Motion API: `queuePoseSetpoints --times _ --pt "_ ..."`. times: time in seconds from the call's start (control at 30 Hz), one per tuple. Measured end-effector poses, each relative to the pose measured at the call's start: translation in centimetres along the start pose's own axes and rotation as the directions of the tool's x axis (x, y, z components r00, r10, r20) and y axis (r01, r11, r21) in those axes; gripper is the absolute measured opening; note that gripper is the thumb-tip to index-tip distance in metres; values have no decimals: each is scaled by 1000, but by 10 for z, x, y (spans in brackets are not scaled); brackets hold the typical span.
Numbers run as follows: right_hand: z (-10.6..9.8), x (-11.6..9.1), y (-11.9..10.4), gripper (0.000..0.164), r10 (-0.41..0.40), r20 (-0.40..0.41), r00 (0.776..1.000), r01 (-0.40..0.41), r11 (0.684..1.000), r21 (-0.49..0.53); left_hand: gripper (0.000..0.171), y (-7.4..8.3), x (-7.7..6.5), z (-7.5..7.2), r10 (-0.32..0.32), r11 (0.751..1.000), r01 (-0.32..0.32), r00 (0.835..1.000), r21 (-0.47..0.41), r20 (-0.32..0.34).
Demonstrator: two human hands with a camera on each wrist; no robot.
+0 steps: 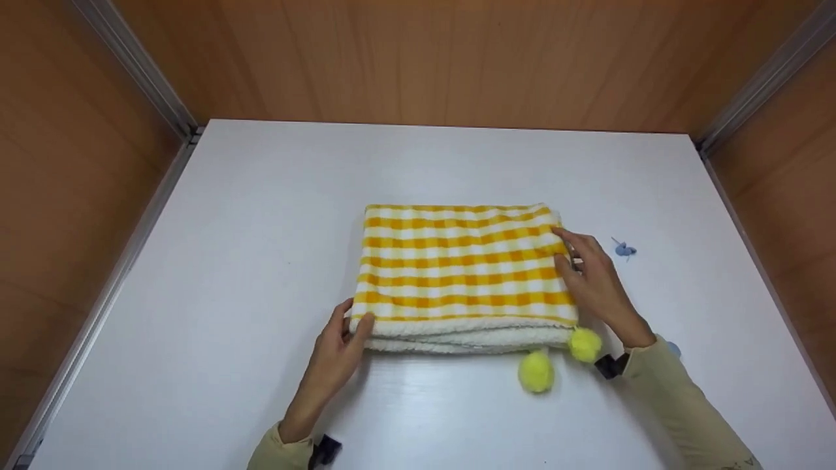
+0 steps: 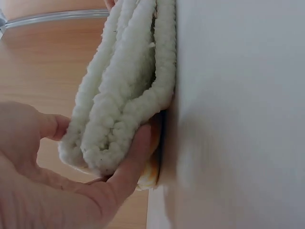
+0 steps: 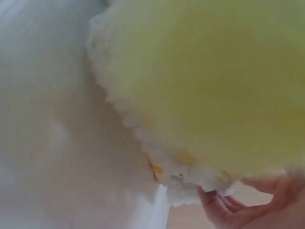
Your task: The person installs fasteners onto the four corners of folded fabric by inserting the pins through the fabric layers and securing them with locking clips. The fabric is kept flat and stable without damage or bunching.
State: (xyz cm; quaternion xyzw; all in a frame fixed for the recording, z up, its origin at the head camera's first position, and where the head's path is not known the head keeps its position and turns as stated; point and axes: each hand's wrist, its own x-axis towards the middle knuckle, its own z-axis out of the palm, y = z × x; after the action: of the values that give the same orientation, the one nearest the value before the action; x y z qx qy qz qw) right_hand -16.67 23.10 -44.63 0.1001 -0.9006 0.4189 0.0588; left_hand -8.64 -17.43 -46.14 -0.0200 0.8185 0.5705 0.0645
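A folded yellow-and-white checked blanket (image 1: 457,267) with a white fleecy underside lies on the table, its layered fold edges toward me. My left hand (image 1: 334,359) grips its near left corner, thumb on top. In the left wrist view the fingers (image 2: 131,164) curl under the fleece layers (image 2: 119,90). At the right edge, my right hand (image 1: 594,281) holds the blanket between thumb and fingers. Two yellow pompoms hang off the near right side: one pompom (image 1: 535,372) on the table, another pompom (image 1: 585,344) at the corner. That yellow fluff (image 3: 214,86) fills much of the right wrist view.
On the white table (image 1: 261,215), a small blue object (image 1: 625,250) lies right of my right hand. A second bluish thing (image 1: 674,350) is partly hidden behind the right sleeve. Wooden panels (image 1: 418,59) with metal strips enclose the back and sides.
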Motion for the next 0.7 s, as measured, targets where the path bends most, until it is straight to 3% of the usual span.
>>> queuePoseSetpoints --times 0.2,0.3,0.43,0.57,0.7 --pt "-8 -3 3 57 99 153 983 -102 995 15 53 -1 -3 3 28 999 -29 998 27 62" --pt "-12 -7 3 67 121 237 964 -125 992 3 54 1 -6 2 4 1000 -3 995 -11 98" --pt "-13 -9 4 69 125 272 954 -126 992 -15 52 4 -9 -1 -20 999 23 992 -22 127" --pt "-11 -8 6 69 135 285 949 -134 991 -23 45 8 -9 -4 -51 998 46 993 49 106" --pt "-9 -7 7 72 155 298 942 -163 987 2 41 13 -8 -4 -45 983 37 998 180 44"
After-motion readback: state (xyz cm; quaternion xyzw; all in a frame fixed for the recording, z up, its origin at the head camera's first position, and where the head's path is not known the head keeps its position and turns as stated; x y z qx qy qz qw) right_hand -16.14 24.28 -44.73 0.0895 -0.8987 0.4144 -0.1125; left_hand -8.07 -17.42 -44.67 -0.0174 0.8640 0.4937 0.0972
